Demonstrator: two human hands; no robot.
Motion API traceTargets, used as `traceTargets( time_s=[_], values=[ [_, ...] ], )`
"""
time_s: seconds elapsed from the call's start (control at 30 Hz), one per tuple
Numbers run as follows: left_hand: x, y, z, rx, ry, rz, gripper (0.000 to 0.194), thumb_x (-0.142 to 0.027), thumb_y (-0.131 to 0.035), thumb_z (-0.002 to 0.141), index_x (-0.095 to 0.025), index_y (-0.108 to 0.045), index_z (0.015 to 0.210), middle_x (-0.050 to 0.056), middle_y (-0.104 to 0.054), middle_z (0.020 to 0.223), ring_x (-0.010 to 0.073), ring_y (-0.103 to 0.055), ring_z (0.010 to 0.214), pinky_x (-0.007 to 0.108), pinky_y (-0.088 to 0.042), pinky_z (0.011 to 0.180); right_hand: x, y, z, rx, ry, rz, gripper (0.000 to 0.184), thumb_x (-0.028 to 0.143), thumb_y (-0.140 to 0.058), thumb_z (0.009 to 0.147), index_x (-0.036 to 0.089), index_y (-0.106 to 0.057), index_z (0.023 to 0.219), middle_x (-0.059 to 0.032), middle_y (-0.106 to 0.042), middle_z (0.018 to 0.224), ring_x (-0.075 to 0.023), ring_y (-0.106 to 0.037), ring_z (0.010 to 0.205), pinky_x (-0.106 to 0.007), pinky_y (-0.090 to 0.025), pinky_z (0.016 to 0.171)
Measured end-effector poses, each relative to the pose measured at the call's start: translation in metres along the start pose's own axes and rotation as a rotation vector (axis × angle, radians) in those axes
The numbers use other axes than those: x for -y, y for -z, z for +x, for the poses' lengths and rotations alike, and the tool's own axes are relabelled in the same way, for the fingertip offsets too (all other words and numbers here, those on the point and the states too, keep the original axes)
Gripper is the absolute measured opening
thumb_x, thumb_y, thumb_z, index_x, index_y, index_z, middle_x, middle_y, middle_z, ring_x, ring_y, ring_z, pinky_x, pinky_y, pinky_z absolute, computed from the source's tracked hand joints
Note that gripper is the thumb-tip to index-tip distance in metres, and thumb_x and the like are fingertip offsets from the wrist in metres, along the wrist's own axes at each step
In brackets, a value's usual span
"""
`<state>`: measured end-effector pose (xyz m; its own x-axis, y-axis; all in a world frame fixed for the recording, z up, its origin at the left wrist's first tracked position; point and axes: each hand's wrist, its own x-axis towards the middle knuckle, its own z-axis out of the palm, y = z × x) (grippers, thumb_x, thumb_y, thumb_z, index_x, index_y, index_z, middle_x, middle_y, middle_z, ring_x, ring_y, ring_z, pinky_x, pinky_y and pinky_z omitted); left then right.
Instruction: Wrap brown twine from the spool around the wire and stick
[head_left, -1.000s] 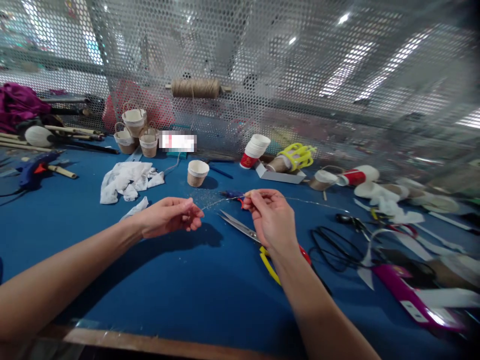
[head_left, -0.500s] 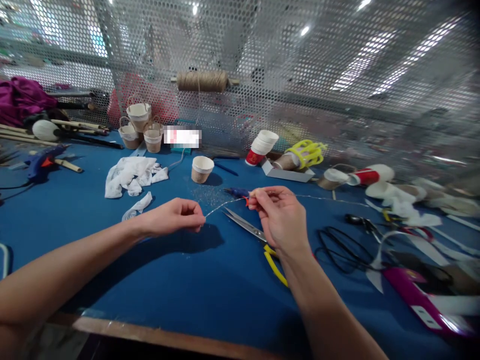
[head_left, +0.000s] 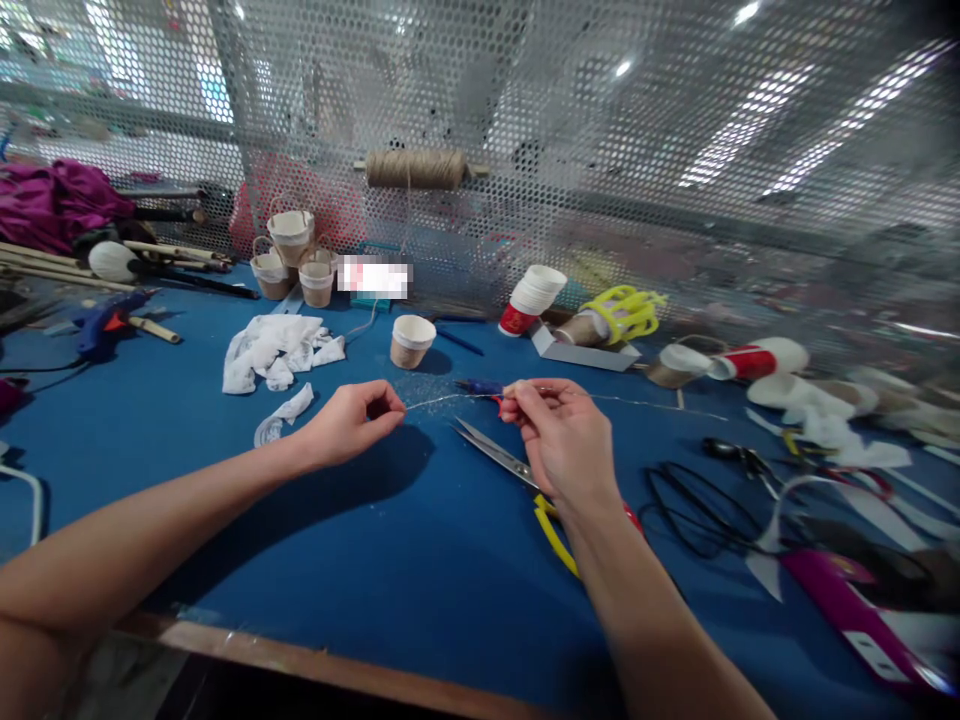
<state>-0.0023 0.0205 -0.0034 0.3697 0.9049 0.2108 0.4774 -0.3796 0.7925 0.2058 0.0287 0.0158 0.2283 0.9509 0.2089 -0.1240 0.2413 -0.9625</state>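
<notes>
A thin pale string [head_left: 455,396] runs between my two hands above the blue table. My left hand [head_left: 358,420] pinches its left end between thumb and fingers. My right hand [head_left: 559,425] also pinches it, and the loose end trails off to the right. Scissors [head_left: 495,452] with yellow handles lie partly under my right hand, blades slightly parted. Behind that hand a blue glue gun [head_left: 480,387] is mostly hidden. A small cup [head_left: 412,341], wrapped in brown with a white rim, stands upright beyond my hands.
White lace fabric [head_left: 274,350] lies left of the cup. Several small handled buckets [head_left: 291,236] are stacked behind it. Stacked paper cups [head_left: 532,298] lean at the back. A purple power strip [head_left: 847,610] and black cables [head_left: 686,505] crowd the right. A twine spool [head_left: 416,169] hangs on the mesh.
My left hand has risen slightly, and the string between my hands hangs flatter. My right hand keeps its pinch. The whole view has shifted a little, with the table things appearing farther right.
</notes>
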Motion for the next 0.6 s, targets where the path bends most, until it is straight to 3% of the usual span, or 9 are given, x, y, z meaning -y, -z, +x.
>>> traceTargets(
  time_s=[0.1, 0.17, 0.23, 0.37, 0.43, 0.6],
  values=[
    [0.004, -0.002, 0.0, -0.126, -0.22, 0.388, 0.015, -0.015, -0.04, 0.079, -0.015, -0.05, 0.068, 0.007, -0.056, 0.073, 0.0161, -0.05, 0.071, 0.033, -0.04, 0.07, 0.0, -0.001, -0.002, -0.007, -0.017, -0.044, 0.017, 0.021, -0.068, 0.063, 0.016, -0.052, 0.068, 0.0001, -0.061, 0.061, -0.0087, -0.055, 0.052, -0.024, -0.047, 0.05],
    [0.005, -0.003, -0.001, -0.137, -0.255, 0.43, 0.016, -0.014, -0.04, 0.079, -0.015, -0.05, 0.067, 0.008, -0.055, 0.074, 0.0176, -0.049, 0.074, 0.036, -0.038, 0.073, 0.0, -0.002, -0.002, -0.012, -0.028, -0.04, 0.017, 0.021, -0.068, 0.062, 0.016, -0.052, 0.067, 0.0002, -0.061, 0.061, -0.0086, -0.055, 0.052, -0.024, -0.047, 0.05],
    [0.004, -0.001, -0.001, -0.072, -0.144, 0.186, 0.01, -0.017, -0.045, 0.078, -0.015, -0.051, 0.071, 0.006, -0.055, 0.073, 0.0155, -0.049, 0.07, 0.033, -0.039, 0.069, 0.0, -0.001, -0.001, -0.016, -0.028, -0.004, 0.019, 0.021, -0.069, 0.061, 0.016, -0.052, 0.067, 0.0004, -0.061, 0.06, -0.0082, -0.055, 0.052, -0.023, -0.046, 0.05],
    [0.003, 0.007, 0.0, 0.282, 0.238, -0.737, 0.018, -0.03, -0.048, 0.08, -0.013, -0.053, 0.077, 0.003, -0.055, 0.069, 0.0108, -0.051, 0.063, 0.026, -0.039, 0.061, 0.0, 0.002, 0.003, 0.01, -0.019, 0.078, 0.022, 0.023, -0.071, 0.059, 0.016, -0.052, 0.067, 0.0014, -0.061, 0.062, -0.0076, -0.055, 0.053, -0.023, -0.046, 0.051],
    [0.004, 0.008, 0.0, 0.406, 0.358, -1.054, 0.024, -0.033, -0.046, 0.082, -0.011, -0.054, 0.077, 0.004, -0.056, 0.068, 0.0104, -0.052, 0.062, 0.025, -0.039, 0.059, 0.0, 0.004, 0.004, 0.03, -0.023, 0.087, 0.022, 0.024, -0.071, 0.059, 0.017, -0.051, 0.067, 0.0018, -0.06, 0.063, -0.0078, -0.055, 0.053, -0.024, -0.046, 0.052],
    [0.007, -0.001, -0.001, 0.542, 0.441, -1.285, 0.016, -0.024, -0.055, 0.079, -0.009, -0.058, 0.074, 0.002, -0.053, 0.061, 0.0081, -0.05, 0.057, 0.02, -0.035, 0.055, -0.001, 0.005, 0.003, 0.068, -0.005, 0.077, 0.02, 0.023, -0.069, 0.062, 0.018, -0.05, 0.068, 0.0017, -0.06, 0.064, -0.0082, -0.055, 0.054, -0.025, -0.046, 0.052]
  ],
)
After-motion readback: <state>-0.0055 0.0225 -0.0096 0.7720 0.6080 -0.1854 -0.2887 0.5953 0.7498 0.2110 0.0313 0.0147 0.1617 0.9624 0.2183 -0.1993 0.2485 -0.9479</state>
